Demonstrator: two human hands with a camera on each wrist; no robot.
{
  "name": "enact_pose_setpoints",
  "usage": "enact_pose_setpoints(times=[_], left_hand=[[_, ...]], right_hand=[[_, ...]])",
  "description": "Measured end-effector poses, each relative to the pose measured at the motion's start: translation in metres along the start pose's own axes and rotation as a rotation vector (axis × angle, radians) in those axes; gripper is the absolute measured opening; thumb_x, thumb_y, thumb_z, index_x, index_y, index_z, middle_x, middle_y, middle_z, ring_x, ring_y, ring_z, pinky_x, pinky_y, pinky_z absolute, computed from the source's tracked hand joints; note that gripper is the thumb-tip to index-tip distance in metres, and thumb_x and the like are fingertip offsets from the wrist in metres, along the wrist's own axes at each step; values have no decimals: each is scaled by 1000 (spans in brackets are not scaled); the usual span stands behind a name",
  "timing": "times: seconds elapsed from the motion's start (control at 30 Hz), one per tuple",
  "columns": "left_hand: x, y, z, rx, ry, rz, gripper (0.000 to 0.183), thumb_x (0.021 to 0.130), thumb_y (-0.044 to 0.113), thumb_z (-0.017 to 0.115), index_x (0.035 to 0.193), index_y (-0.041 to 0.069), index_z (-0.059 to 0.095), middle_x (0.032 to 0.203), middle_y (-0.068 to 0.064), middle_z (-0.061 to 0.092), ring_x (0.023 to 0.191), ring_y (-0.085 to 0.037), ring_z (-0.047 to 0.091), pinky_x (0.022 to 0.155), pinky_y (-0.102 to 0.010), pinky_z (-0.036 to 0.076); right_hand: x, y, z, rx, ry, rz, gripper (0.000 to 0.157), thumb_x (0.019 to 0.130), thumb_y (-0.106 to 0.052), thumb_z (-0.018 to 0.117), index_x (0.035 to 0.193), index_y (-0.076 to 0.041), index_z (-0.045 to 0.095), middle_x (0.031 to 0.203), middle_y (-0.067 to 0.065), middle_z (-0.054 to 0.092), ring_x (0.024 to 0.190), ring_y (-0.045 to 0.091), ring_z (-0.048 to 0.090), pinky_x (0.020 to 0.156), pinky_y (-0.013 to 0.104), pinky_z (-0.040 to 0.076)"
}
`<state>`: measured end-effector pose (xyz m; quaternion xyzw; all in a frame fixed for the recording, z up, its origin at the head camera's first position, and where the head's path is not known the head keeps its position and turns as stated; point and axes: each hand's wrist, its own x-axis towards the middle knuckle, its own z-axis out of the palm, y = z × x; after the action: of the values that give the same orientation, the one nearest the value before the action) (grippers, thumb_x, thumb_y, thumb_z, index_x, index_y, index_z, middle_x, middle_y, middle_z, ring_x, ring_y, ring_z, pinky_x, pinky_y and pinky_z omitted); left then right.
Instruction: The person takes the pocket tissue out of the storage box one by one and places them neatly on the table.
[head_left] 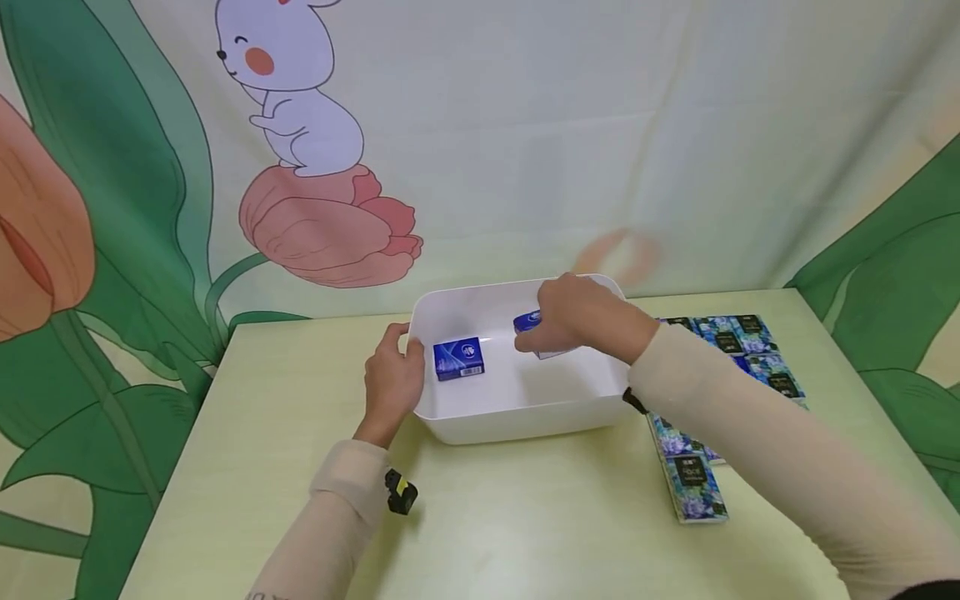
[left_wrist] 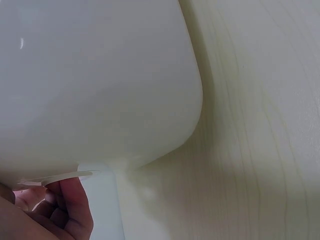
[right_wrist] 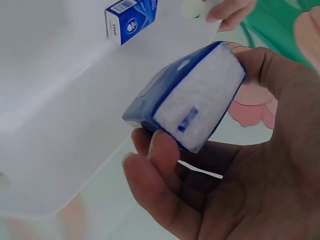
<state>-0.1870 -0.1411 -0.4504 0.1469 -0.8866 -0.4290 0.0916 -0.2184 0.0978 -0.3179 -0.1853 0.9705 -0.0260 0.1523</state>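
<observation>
A white plastic bin (head_left: 525, 425) sits near the back edge of the table. At its left end my left hand (head_left: 395, 375) grips the rim, its fingers curled at the edge in the left wrist view. My right hand (head_left: 588, 315) is over the right half of the bin. It holds a blue-and-white tissue pack (right_wrist: 195, 95) between thumb and fingers, tilted, with the white end toward the wrist camera. Another blue tissue pack (head_left: 459, 360) lies on the bin floor toward the left, its barcode side facing front.
Several tissue packs with dark blue floral print (head_left: 697, 487) lie in rows on the table (head_left: 510, 525) to the right, partly hidden by my right sleeve (head_left: 750, 425). Behind the table hangs a printed cloth (head_left: 510, 150) with a rabbit and flowers.
</observation>
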Motion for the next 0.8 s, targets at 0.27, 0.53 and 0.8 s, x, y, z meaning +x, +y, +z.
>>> enact_pose_setpoints(times=[0.27,0.53,0.8], left_hand=[[1,3,-4,-11,2,4,39,104,30,46,139,16,56,93,-16,66,77,-29,60,66,-43,51],[-1,-2,-4,-11,1,9,39,104,32,45,138,16,57,89,-16,65,74,-28,59,65,-43,50],[0,-1,1,-13,-17,9,40,105,30,45,140,15,55,92,-15,66,74,-27,60,63,-40,52]], right_hand=[[-64,34,4,182,125,-34,44,83,-46,66,95,-4,67,82,5,65,69,21,60,59,34,49],[-114,70,30,282,198,9,61,85,-40,68,127,4,62,95,8,69,73,19,60,58,32,49],[-155,103,71,311,257,112,70,82,-36,72,134,8,57,89,8,67,63,18,50,52,34,38]])
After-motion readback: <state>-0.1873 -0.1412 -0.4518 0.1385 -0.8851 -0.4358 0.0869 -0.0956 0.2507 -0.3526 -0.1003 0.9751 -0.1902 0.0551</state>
